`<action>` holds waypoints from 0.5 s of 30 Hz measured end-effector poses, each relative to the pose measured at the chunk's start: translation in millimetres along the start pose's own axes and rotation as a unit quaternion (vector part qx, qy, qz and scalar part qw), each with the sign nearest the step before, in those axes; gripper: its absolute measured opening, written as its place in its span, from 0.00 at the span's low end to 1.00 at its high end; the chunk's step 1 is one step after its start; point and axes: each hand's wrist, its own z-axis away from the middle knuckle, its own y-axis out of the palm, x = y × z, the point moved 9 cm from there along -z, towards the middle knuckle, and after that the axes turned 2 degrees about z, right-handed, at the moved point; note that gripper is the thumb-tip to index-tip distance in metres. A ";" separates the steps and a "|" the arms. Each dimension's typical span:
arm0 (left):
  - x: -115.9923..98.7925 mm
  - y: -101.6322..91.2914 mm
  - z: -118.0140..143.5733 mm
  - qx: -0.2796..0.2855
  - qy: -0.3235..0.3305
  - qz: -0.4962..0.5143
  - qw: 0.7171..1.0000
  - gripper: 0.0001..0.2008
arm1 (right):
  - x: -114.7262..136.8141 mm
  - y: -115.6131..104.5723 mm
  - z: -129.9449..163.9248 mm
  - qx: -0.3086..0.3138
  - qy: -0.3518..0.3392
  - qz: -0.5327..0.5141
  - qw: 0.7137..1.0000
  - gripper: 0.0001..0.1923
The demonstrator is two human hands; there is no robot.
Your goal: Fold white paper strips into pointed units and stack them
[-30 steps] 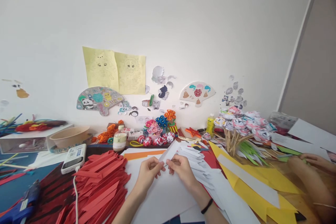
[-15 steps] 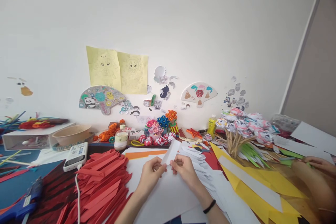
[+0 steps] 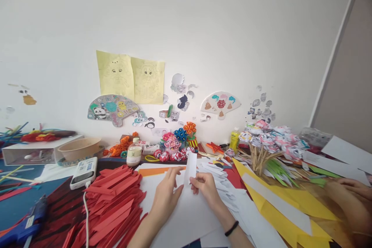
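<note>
A narrow strip of white paper (image 3: 191,166) stands tilted up in front of me, pinched at its lower right edge between the thumb and fingers of my right hand (image 3: 205,188). Just left of the strip is my left hand (image 3: 167,192), its fingers apart and holding nothing. Below both hands lies a large white paper sheet (image 3: 186,217). To the right, many folded white paper strips (image 3: 216,178) are heaped, and on the left is a big pile of folded red paper strips (image 3: 113,205).
A blue glue gun (image 3: 29,221), a white power bank (image 3: 84,173) with a cable and a bottle (image 3: 134,153) stand left. Yellow paper (image 3: 285,201) and paper flowers on sticks (image 3: 267,143) lie right, near another person's hand (image 3: 353,188).
My left hand has let go of the white paper strip and its fingers have spread, slightly to the left. The strip now stands more upright in my right hand.
</note>
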 end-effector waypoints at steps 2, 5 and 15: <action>-18.5 0.9 3.1 0.026 0.116 -0.129 0.985 0.18 | 0.2 -1.7 0.7 0.006 0.015 -0.003 1.000 0.18; -29.7 7.2 10.7 0.052 0.229 -0.237 0.943 0.14 | -0.7 -1.3 1.8 0.018 0.031 -0.002 0.999 0.17; -31.5 -3.6 8.7 0.048 0.240 -0.239 0.940 0.14 | 2.5 11.7 0.7 0.083 -0.023 -0.003 0.996 0.23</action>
